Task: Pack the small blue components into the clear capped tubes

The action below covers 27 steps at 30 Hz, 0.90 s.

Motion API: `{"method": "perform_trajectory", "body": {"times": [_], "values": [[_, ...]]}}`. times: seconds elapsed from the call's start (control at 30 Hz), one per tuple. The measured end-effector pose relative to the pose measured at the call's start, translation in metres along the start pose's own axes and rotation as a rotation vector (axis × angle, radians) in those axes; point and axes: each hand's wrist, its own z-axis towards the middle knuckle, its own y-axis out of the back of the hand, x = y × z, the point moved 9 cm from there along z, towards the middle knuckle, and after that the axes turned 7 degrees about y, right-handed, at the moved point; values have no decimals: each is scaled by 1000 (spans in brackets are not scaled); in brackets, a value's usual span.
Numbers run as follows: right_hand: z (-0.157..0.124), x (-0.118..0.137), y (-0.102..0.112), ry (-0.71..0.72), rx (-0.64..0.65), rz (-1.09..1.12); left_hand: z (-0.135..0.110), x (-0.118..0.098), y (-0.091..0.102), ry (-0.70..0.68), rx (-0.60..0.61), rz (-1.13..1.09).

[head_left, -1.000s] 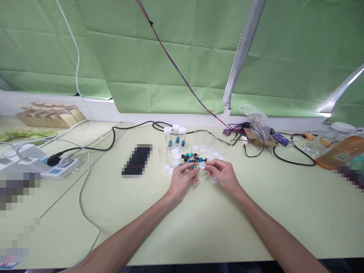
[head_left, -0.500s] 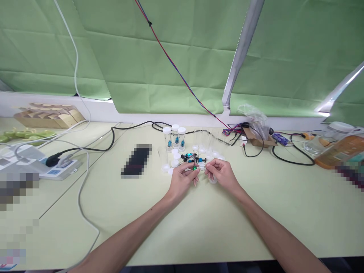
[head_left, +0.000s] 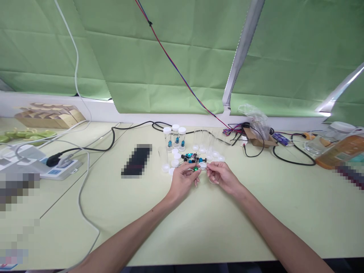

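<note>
Between the thumb and fingers of my left hand (head_left: 183, 179) is a small green part (head_left: 196, 169) with a thin upright lead. Just to the right, my right hand (head_left: 224, 176) is closed in a pinch. What its fingertips hold is too small to make out; a thin line runs from them towards the green part. Behind both hands lies a small pile of loose blue and black parts (head_left: 202, 160). White caps (head_left: 175, 163) are scattered left of the pile. Farther back stand 3 capped clear tubes (head_left: 182, 138) with blue parts inside.
More clear tubes (head_left: 211, 142) stand behind the pile, and one clear tube (head_left: 162, 157) is at its left. A blurred dark object (head_left: 136, 161) lies left of my hands. Cables, a power strip (head_left: 61, 170), a cardboard box (head_left: 51, 115) and an orange bottle (head_left: 341, 151) surround the area.
My right hand has shifted slightly right and down, with its wrist turned a little. My left hand keeps hold of the green part, which has moved slightly right.
</note>
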Motion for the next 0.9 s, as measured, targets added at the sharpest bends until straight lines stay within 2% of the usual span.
{"method": "perform_trajectory", "body": {"times": [0.13,0.27,0.53,0.67,0.8,0.9], "values": [[0,-6,0,-77,-28,64,-1,-3,0,-52,3,47],[1,-7,1,-86,-43,71,-1,-3,0,-70,11,69],[1,-2,2,-5,-62,-10,0,2,1,39,-10,-22],[1,12,2,160,-88,-153,2,3,5,108,-32,-72],[-3,30,4,374,-119,-417,3,2,8,171,-51,-113],[-7,41,3,495,-124,-633,3,4,5,225,-15,-138]]}}
